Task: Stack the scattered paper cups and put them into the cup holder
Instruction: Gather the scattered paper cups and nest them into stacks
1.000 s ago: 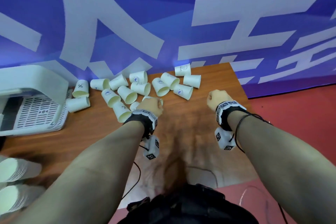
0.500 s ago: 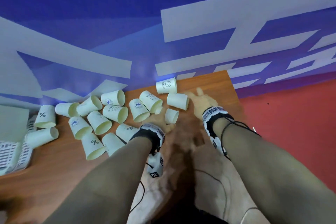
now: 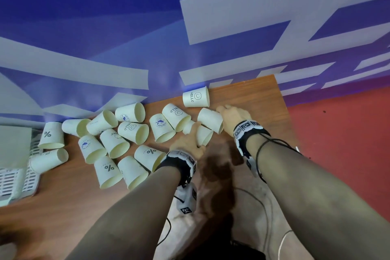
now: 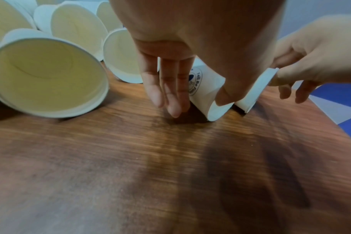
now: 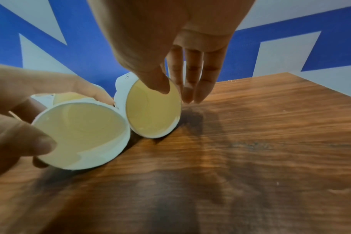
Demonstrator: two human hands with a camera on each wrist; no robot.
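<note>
Several white paper cups (image 3: 135, 134) lie on their sides across the back of the brown wooden table (image 3: 249, 95). My left hand (image 3: 196, 139) grips one lying cup (image 3: 204, 138) near the right end of the pile; in the left wrist view the fingers (image 4: 164, 90) and thumb pinch this printed cup (image 4: 206, 88). My right hand (image 3: 223, 116) holds the neighbouring cup (image 3: 211, 119). The right wrist view shows its thumb inside the rim of that cup (image 5: 152, 110) and its fingers (image 5: 190, 88) outside. The two held cups lie side by side, rims close together.
A "HELLO" cup (image 3: 195, 97) lies just behind my right hand against the blue and white banner wall (image 3: 126, 27). A white slatted appliance (image 3: 14, 175) stands at the table's left edge. The table's right edge (image 3: 285, 112) borders a red floor.
Both hands went forward from resting as fists on the table into the right end of the pile. Each took hold of a cup. The head view shifted towards the cups.
</note>
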